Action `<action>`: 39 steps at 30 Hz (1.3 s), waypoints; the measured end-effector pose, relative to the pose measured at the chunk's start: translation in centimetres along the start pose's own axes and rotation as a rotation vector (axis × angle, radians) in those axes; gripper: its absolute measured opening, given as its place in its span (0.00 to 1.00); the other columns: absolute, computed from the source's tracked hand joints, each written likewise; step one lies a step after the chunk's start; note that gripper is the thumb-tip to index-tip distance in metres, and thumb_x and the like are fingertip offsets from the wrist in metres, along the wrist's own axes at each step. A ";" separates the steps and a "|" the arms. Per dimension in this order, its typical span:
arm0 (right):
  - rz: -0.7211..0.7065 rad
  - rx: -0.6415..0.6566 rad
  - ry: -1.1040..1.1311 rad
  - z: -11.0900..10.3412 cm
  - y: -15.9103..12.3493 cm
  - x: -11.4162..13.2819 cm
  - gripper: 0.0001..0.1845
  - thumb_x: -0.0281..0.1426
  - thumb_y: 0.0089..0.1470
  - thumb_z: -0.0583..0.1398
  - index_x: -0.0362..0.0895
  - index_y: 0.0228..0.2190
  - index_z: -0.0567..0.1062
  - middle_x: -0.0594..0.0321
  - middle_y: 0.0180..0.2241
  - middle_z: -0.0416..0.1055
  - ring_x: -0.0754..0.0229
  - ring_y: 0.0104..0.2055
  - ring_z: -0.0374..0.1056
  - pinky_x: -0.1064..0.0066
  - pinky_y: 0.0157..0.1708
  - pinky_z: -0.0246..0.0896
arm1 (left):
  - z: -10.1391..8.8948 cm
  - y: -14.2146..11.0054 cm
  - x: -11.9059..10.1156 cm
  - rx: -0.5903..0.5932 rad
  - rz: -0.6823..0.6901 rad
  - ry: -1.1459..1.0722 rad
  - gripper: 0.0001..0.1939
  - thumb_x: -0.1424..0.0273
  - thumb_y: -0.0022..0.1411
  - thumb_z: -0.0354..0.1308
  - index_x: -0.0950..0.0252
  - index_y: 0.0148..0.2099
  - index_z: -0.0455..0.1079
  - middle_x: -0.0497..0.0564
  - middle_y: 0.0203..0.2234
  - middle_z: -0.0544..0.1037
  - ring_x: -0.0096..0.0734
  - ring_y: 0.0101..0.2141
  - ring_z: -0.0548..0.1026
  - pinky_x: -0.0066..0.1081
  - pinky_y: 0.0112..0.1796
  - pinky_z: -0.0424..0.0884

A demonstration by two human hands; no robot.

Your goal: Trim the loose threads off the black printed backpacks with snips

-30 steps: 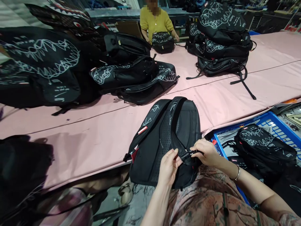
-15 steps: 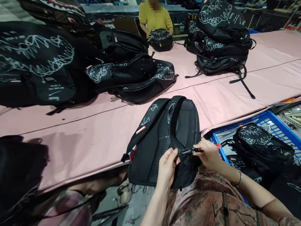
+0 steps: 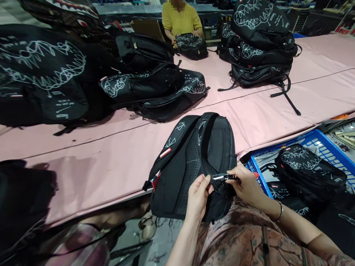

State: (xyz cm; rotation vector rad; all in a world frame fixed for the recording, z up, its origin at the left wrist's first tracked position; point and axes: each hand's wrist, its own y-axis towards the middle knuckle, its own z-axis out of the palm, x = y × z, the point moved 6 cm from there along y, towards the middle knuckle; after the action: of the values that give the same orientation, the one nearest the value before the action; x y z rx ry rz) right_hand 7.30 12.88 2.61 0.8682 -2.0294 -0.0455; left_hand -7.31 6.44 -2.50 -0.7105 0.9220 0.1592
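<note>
A black backpack (image 3: 177,184) lies back-side up over the pink table's near edge, its padded shoulder straps (image 3: 177,133) facing me. My left hand (image 3: 197,194) is closed, thumb and fingertips pinching the lower part of the right-hand strap (image 3: 204,147). In my right hand (image 3: 244,183) are small black thread snips (image 3: 220,177) with shiny blades, which point left at the strap beside my left fingertips. A red end pokes out behind that hand. Whether the blades touch the strap or a thread, I cannot tell.
Black backpacks with white scribbled prints are piled on the pink table (image 3: 111,162) at left (image 3: 44,74) and back right (image 3: 260,51). A blue crate (image 3: 330,147) at right holds more. Across the table a person in yellow (image 3: 181,22) handles another backpack (image 3: 191,46).
The snips have turned slightly, so their blades now catch the light. My left hand keeps its pinch on the strap. Across the table, the person's backpack has shifted slightly.
</note>
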 end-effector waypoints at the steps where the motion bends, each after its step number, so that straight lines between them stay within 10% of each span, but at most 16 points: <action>1: 0.010 -0.001 0.006 0.0 0.1 0.1 0.13 0.39 0.59 0.52 0.42 0.35 0.70 0.58 0.31 0.68 0.57 0.34 0.64 0.67 0.32 0.56 | 0.0 0.0 0.0 0.001 0.000 0.001 0.20 0.63 0.38 0.70 0.68 0.25 0.63 0.41 0.18 0.65 0.18 0.21 0.63 0.19 0.22 0.64; 9: 0.106 -0.006 0.129 0.2 -0.2 -1.0 0.06 0.33 0.56 0.56 0.43 0.34 0.70 0.60 0.31 0.68 0.59 0.33 0.63 0.69 0.32 0.58 | 0.0 -0.2 -0.4 0.013 0.022 0.012 0.19 0.62 0.38 0.70 0.67 0.27 0.67 0.43 0.22 0.69 0.20 0.23 0.66 0.19 0.22 0.63; 25: -0.153 0.145 0.069 -0.1 1.7 -1.0 0.13 0.38 0.58 0.54 0.43 0.30 0.71 0.61 0.29 0.69 0.60 0.32 0.63 0.69 0.32 0.54 | 0.0 -0.3 -0.7 0.060 0.042 0.170 0.21 0.58 0.40 0.69 0.67 0.27 0.64 0.43 0.20 0.64 0.21 0.22 0.62 0.20 0.24 0.62; 34: 0.351 -0.064 0.636 0.1 3.3 -8.2 0.14 0.40 0.48 0.60 0.43 0.32 0.72 0.63 0.30 0.70 0.61 0.33 0.65 0.70 0.34 0.59 | -4.5 -0.5 -1.8 -0.122 0.361 0.658 0.25 0.56 0.41 0.66 0.64 0.37 0.63 0.43 0.21 0.65 0.26 0.23 0.66 0.24 0.28 0.64; 39: 0.538 -0.098 0.968 1.2 4.3 -11.6 0.22 0.48 0.48 0.59 0.43 0.34 0.67 0.60 0.31 0.72 0.62 0.29 0.66 0.72 0.28 0.61 | -5.9 -1.3 -0.7 -0.028 0.345 0.879 0.20 0.54 0.49 0.60 0.64 0.39 0.66 0.47 0.25 0.71 0.31 0.27 0.70 0.28 0.31 0.67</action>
State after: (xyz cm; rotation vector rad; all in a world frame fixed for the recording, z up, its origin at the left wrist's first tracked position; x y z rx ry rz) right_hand 8.08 22.70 -5.03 0.1644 -1.2517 0.4806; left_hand -11.13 1.90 -3.67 -0.6401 1.8877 0.1641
